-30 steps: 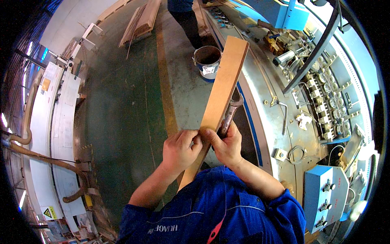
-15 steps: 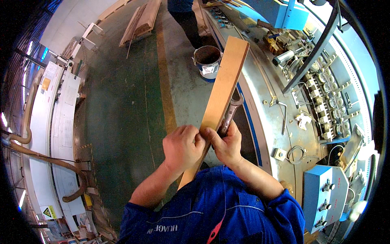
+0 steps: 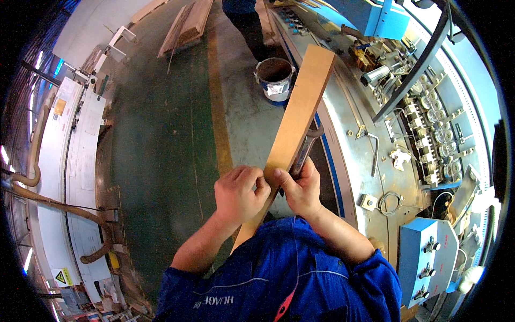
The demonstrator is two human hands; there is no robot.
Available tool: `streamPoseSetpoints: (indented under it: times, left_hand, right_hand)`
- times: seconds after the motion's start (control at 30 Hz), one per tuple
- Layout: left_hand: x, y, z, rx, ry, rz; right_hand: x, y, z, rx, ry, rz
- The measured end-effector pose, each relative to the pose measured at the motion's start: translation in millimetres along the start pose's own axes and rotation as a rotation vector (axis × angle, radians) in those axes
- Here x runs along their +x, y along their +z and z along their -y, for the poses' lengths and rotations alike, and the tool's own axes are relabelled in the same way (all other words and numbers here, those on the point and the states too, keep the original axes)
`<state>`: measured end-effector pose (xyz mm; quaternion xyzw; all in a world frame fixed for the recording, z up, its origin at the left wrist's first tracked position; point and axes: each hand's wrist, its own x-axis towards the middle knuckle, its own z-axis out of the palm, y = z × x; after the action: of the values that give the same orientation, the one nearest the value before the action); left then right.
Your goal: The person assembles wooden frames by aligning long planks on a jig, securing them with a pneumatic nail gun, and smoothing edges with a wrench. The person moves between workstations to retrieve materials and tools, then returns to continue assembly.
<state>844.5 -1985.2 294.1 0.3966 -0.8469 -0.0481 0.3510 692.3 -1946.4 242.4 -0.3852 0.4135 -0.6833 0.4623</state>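
Note:
A long, narrow light-brown wooden board (image 3: 298,110) slants across the front of my body, its far end up and to the right. Its near end reaches down beside my blue jacket. Curled at the board's left edge, my left hand (image 3: 237,194) is closed on it, its fingertips partly hidden. My right hand (image 3: 302,192) presses its thumb on the board's top face. The same hand also grips a metal open-ended wrench (image 3: 304,150) against the board's right side, the wrench's jaw pointing away from me.
To the right runs a metal machine bed (image 3: 343,129) with rollers, a hex key (image 3: 374,155) and a blue control box (image 3: 421,257). Ahead stands a bucket (image 3: 274,80), with another person (image 3: 247,32) behind it. Boards (image 3: 188,27) lie far left; a white machine (image 3: 64,177) lines the left side.
The board's far end has swung slightly to the right, and its top face shows a little wider. The wrench has tilted slightly with it. Both hands keep nearly the same place.

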Motion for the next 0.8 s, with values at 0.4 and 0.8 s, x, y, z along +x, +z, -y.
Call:
streamPoseSetpoints:
  times: [0.4,0.8]
  left_hand:
    - [-27,-14,9,-0.311,-0.331,0.092]
    - [-61,-11,2,-0.806,-0.702,0.715]
  right_hand:
    - [-4,-8,4,0.160,0.034,0.061]
    - [-11,-28,-10,-0.007,0.067,-0.012]
